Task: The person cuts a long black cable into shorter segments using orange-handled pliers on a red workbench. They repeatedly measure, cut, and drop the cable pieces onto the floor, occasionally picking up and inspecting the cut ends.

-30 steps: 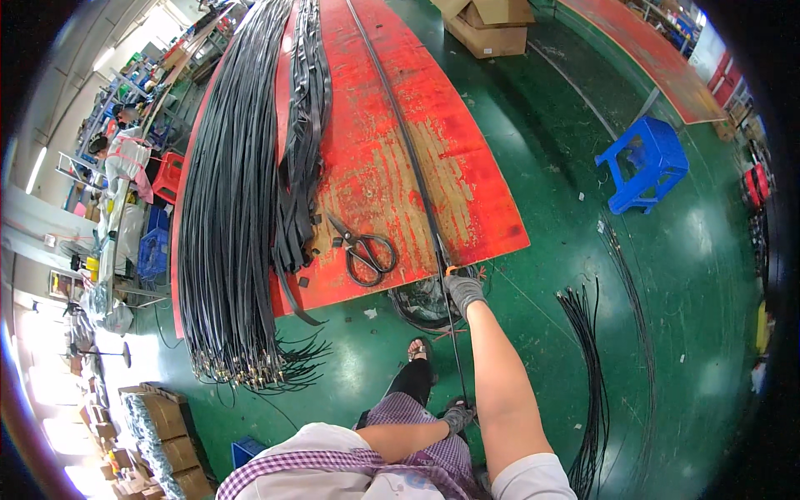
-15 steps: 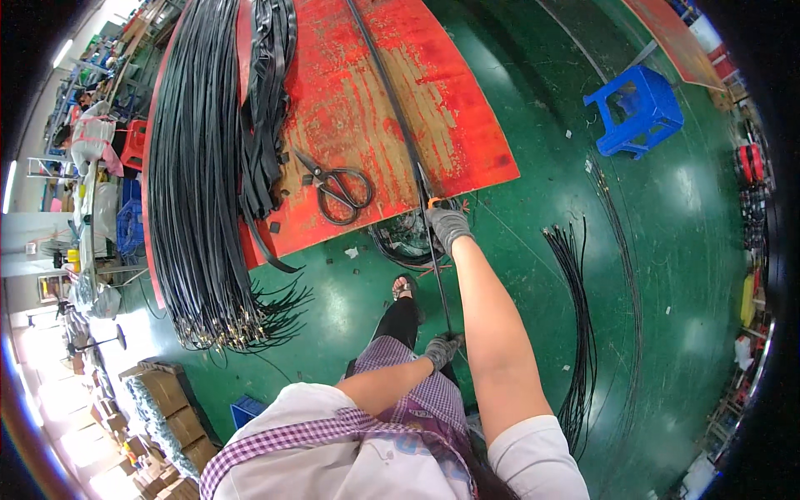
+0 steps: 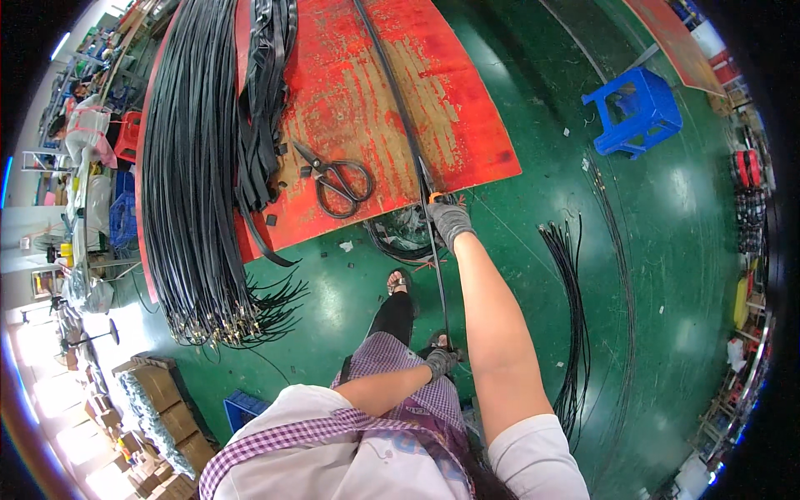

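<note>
A long black strip (image 3: 392, 79) runs down the red table (image 3: 333, 100), over its front edge and on toward my body. My right hand (image 3: 452, 223), in a grey glove, is closed at that edge round a small tool with an orange part (image 3: 435, 197). The tool lies against the strip; its exact kind is hidden by my fingers. Lower down, close to my apron, my gloved left hand (image 3: 440, 363) is closed on the strip's lower end. Between both hands the strip looks taut. Large black scissors (image 3: 340, 187) rest on the table, left of the strip.
Many long black cables (image 3: 192, 167) hang over the table's left side, beside flat black sleeves (image 3: 265, 108). A coil of cable (image 3: 392, 242) is under the front edge. Cable bundles (image 3: 573, 308) lie on the green floor at right, with a blue stool (image 3: 637, 112) beyond.
My left hand has moved slightly down toward my body, with the strip still in it. The right hand stays at the table edge. The view has shifted a little.
</note>
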Demonstrator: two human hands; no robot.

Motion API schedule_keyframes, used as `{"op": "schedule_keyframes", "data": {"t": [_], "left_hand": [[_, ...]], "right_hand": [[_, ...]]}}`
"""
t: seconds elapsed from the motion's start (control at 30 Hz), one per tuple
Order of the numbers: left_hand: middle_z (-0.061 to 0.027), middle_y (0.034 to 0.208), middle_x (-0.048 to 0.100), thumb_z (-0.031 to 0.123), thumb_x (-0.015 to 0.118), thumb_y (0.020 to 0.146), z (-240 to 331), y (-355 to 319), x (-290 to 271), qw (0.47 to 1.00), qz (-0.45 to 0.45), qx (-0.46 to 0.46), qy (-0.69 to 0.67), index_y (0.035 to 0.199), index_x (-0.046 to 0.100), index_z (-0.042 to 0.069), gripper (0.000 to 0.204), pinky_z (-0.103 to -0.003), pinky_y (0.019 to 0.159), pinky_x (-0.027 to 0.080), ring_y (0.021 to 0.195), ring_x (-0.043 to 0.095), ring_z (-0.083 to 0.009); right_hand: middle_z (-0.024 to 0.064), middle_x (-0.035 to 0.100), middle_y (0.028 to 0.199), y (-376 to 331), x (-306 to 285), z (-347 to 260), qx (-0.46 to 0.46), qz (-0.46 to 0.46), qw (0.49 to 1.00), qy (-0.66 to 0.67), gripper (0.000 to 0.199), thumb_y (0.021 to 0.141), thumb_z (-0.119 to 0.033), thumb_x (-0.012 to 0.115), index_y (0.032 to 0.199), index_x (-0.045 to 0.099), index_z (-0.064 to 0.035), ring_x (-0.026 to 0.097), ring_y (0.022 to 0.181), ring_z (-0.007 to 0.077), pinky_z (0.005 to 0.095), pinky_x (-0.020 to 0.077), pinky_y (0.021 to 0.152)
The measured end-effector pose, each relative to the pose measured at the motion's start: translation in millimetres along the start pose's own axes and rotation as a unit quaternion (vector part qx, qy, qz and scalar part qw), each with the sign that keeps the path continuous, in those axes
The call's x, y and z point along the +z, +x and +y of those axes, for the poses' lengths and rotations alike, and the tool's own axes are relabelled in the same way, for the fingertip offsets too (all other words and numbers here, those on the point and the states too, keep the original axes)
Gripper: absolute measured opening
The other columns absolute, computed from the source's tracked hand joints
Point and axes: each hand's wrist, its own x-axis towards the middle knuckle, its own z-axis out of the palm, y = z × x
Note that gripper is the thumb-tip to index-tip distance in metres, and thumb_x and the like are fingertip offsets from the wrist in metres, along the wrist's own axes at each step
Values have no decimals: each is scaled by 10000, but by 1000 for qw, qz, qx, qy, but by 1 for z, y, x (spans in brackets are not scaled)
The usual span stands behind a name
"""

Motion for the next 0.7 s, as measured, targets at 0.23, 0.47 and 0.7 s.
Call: {"op": "schedule_keyframes", "data": {"t": [0.23, 0.47, 0.7], "left_hand": [[-99, 934, 506, 257, 524, 727, 3, -5, -8, 977, 142, 19, 156, 1140, 365, 79, 477, -312, 704, 387, 803, 473, -216], [-121, 911, 521, 286, 532, 728, 21, -12, -22, 990, 101, 63, 81, 1132, 367, 63, 490, -302, 571, 421, 758, 497, -185], [-56, 853, 569, 337, 485, 770, 200, -55, -36, 956, 139, 86, 244, 975, 512, 69, 338, -263, 655, 409, 750, 533, -166]], "right_hand": [[56, 459, 476, 17, 5, 19, 55, 20, 998, 2, 231, 653, -296, 526, 630, 498, -68, 448, 367, 167, 295, 379, 348], [54, 450, 464, -6, -6, -14, 162, 41, 980, 104, 215, 645, -263, 540, 579, 498, -63, 434, 343, 162, 287, 369, 332], [45, 434, 454, 11, 3, 12, 166, 30, 982, 82, 184, 647, -248, 535, 579, 496, -82, 415, 333, 153, 291, 344, 315]]}}
